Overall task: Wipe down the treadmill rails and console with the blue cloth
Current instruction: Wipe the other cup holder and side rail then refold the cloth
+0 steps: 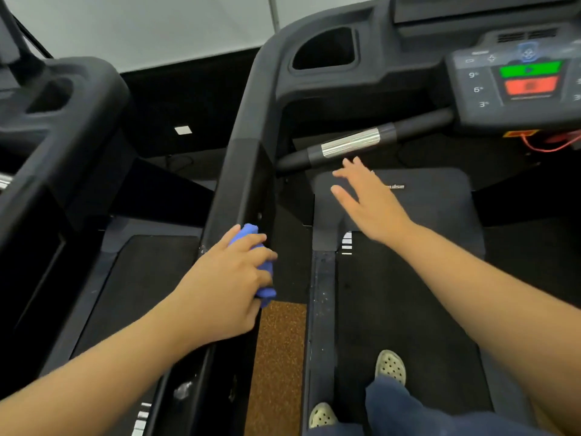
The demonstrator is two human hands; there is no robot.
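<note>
Pressing the bunched blue cloth [263,272] against the inner face of the left rail [242,171], the left hand [226,284] has its fingers curled tight around the fabric. Right hand [369,199] hovers flat, fingers spread and gripping nothing, just below the crossbar [355,144] with its silver band. Console [515,80], upper right, shows green and red buttons. Pale shoes [390,366] stand on the belt [408,309].

The left hand [228,278] presses the bunched blue cloth [262,265] against the treadmill's left rail [242,171], while the right hand [371,199] hovers with fingers spread just below the silver-banded handlebar [352,146], left of the console [515,80].
</note>
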